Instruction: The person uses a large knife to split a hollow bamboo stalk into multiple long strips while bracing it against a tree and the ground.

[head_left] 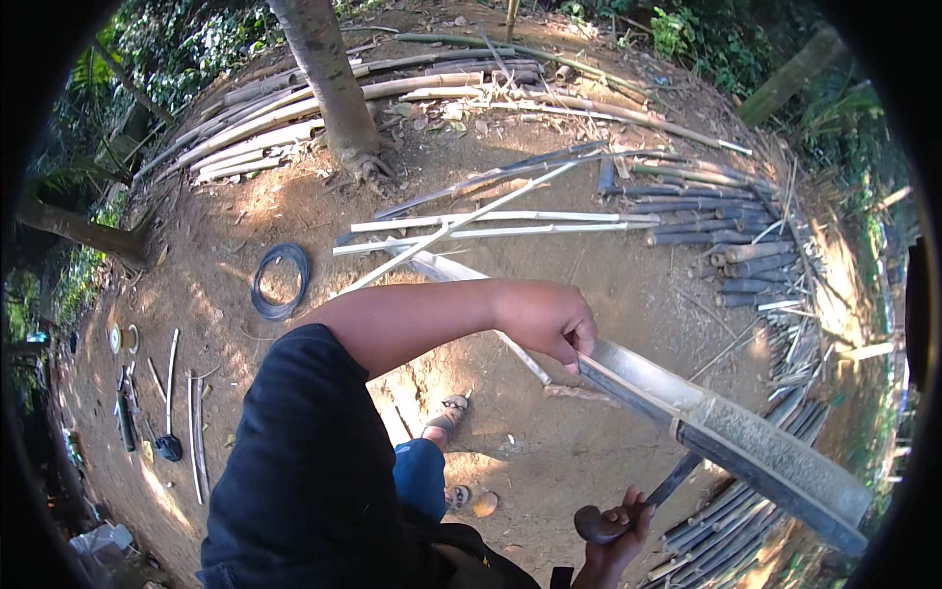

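Observation:
My left hand [545,319] reaches across in front of me and grips the upper edge of a long split bamboo half [746,442]. The bamboo runs slanted from the ground in the middle down to the lower right, hollow side up. My right hand [613,535], at the bottom edge, is closed on the dark handle of a machete. Its blade [677,479] points up toward the underside of the bamboo, and the tip is hidden behind it.
I stand on bare earth, my sandalled feet [451,412] below me. Thin bamboo strips [491,221] lie ahead, cut pole stacks [746,245] to the right, long poles [255,128] beside a tree trunk [329,79]. A black coil [280,280] and tools [167,393] lie to the left.

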A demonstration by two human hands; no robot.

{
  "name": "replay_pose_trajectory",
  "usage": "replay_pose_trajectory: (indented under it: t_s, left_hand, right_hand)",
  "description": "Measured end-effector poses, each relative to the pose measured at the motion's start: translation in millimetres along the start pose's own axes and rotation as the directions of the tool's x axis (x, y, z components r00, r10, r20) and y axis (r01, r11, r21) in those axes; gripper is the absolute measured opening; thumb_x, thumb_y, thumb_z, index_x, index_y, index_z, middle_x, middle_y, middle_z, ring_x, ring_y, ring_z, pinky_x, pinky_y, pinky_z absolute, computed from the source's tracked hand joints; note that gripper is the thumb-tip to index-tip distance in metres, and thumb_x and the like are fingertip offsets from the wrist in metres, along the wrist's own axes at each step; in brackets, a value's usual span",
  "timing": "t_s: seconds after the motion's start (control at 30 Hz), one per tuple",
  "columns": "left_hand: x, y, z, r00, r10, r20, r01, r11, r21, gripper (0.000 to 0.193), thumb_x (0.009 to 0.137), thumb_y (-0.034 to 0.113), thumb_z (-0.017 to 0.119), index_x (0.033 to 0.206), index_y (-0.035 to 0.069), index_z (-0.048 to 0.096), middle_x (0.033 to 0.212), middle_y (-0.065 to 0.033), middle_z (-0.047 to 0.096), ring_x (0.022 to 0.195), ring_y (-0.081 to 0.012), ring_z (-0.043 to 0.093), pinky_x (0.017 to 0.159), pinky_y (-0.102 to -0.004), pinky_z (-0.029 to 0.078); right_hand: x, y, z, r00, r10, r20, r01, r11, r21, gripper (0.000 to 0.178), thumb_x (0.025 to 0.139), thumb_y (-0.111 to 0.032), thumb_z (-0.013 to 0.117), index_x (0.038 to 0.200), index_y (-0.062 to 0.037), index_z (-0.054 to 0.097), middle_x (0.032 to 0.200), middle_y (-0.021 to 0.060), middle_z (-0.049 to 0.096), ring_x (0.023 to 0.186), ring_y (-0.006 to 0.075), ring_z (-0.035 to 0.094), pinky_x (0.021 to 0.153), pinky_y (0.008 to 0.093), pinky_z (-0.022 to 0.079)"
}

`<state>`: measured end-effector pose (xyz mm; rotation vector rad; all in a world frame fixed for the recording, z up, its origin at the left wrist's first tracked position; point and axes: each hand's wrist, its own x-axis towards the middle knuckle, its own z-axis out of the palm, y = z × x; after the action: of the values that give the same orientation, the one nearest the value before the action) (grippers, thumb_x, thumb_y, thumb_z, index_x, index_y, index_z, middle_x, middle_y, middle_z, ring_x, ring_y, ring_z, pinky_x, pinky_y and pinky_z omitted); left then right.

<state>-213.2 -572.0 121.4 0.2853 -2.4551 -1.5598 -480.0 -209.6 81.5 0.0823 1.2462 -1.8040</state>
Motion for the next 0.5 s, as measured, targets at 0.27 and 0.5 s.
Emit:
replay_pose_trajectory:
  t_s: [0.27, 0.5]
  left_hand:
    - [-81.1, 31.5, -72.3, 0.923, -0.111, -0.367, 0.051, 0.984, -0.171, 0.018, 0.084, 0.014, 0.080, 0.099, 0.005, 0.076, 0.089, -0.0045, 0.073, 0.082, -0.0136, 0.068, 0.075, -0.0294, 0.052]
    - [-120.4, 35.5, -62.6, 0.890, -0.111, -0.443, 0.013, 0.976, -0.219, 0.022, 0.083, 0.017, 0.081, 0.100, 0.005, 0.076, 0.092, -0.0052, 0.074, 0.087, -0.0148, 0.068, 0.080, -0.0303, 0.051]
  right_hand:
    - [23.4, -48.4, 210.0, 0.752, -0.235, 0.616, 0.302, 0.953, -0.004, 0.067, 0.098, -0.062, 0.052, 0.137, -0.0076, 0.052, 0.150, 0.0202, 0.048, 0.069, 0.0069, 0.057, 0.065, 0.0258, 0.053]
    - [0.8, -36.8, 304.6, 0.635, -0.205, 0.745, 0.379, 0.923, -0.070, 0.096, 0.084, -0.074, 0.061, 0.145, -0.0018, 0.045, 0.151, 0.0165, 0.049, 0.067, 0.0066, 0.057, 0.060, 0.0244, 0.053]
